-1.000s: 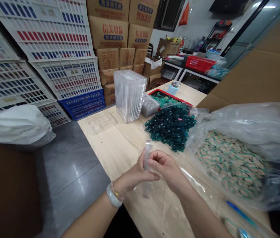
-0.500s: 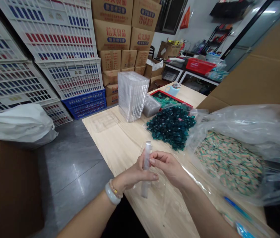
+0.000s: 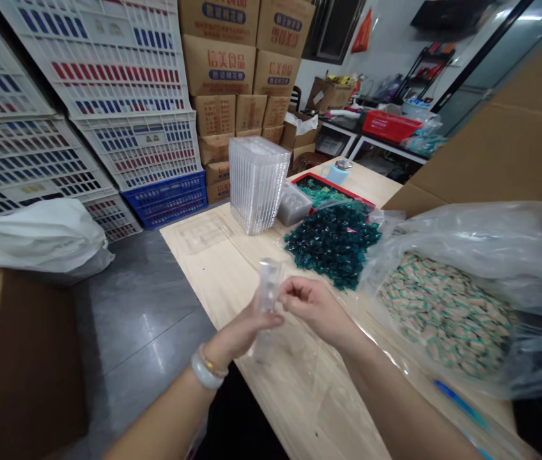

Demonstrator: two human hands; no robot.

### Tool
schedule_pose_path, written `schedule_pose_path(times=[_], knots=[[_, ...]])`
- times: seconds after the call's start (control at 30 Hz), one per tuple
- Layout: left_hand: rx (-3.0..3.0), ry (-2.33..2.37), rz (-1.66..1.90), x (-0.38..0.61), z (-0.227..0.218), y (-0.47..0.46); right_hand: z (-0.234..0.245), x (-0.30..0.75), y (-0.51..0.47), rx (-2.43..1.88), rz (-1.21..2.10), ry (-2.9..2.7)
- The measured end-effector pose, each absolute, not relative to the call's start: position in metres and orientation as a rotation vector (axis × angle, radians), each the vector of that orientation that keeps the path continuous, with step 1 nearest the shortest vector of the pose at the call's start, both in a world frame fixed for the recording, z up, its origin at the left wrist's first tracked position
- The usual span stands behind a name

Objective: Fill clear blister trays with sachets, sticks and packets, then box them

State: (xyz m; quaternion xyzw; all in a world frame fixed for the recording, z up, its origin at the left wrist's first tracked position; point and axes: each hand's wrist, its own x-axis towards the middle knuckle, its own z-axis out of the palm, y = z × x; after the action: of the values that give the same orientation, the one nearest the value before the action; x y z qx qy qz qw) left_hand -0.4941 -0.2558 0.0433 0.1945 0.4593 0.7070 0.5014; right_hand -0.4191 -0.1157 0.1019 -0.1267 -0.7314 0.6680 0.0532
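Observation:
Above the near part of the table, a clear plastic tray point(image 3: 267, 284) stands nearly upright, seen mostly edge-on and a little blurred. My left hand point(image 3: 247, 326) is closed round it, with the thumb lying across its near side. At its right edge, my right hand point(image 3: 307, 303) is pinched, thumb and forefinger together against the clear plastic. What lies exactly between those fingertips is hard to make out. Beyond the hands is a heap of dark green wrapped pieces point(image 3: 335, 243). A tall stack of clear plastic trays point(image 3: 256, 185) stands at the table's far left.
An open plastic bag point(image 3: 448, 313) of small printed packets lies at right, before a cardboard flap point(image 3: 501, 153). Further back are a red tray point(image 3: 319, 179) of light green pieces and a blue mug point(image 3: 337, 172). A blue pen point(image 3: 460, 402) lies near right. Crates point(image 3: 127, 64) line the left.
Both hands have moved slightly left and up with the clear plastic tray. The tray has turned, showing more of its face. The right fingers have curled in more.

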Motion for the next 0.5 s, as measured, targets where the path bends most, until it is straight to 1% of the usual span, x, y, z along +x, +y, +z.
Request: schedule_pose_path(times=[0.1, 0.17, 0.2, 0.3, 0.33, 0.37, 0.4, 0.43, 0.47, 0.5], knots=[[0.130, 0.992, 1.868, -0.520, 0.043, -0.287, 0.109, -0.436, -0.102, -0.386, 1.842, -2.154], [-0.025, 0.963, 2.017, -0.538, 0.041, -0.308, 0.102, -0.452, -0.099, -0.281, 1.568, -2.346], [-0.087, 0.961, 2.093, -0.546, 0.039, -0.317, 0.094, -0.461, -0.100, -0.185, 1.357, -2.524], [-0.222, 0.946, 2.260, -0.562, 0.033, -0.338, 0.059, -0.488, -0.114, 0.229, 0.571, -3.052], [-0.234, 0.936, 2.294, -0.565, 0.032, -0.344, 0.047, -0.495, -0.118, 0.372, 0.358, -3.155], [-0.232, 0.927, 2.317, -0.568, 0.031, -0.349, 0.036, -0.500, -0.122, 0.489, 0.212, -3.223], [-0.218, 0.923, 2.328, -0.569, 0.030, -0.353, 0.027, -0.502, -0.124, 0.563, 0.150, -3.259], [-0.197, 0.923, 2.330, -0.570, 0.029, -0.356, 0.021, -0.503, -0.125, 0.574, 0.184, -3.263], [-0.169, 0.923, 2.319, -0.570, 0.028, -0.356, 0.017, -0.501, -0.125, 0.505, 0.311, -3.235], [-0.139, 0.924, 2.297, -0.568, 0.028, -0.352, 0.016, -0.499, -0.125, 0.361, 0.524, -3.169]])
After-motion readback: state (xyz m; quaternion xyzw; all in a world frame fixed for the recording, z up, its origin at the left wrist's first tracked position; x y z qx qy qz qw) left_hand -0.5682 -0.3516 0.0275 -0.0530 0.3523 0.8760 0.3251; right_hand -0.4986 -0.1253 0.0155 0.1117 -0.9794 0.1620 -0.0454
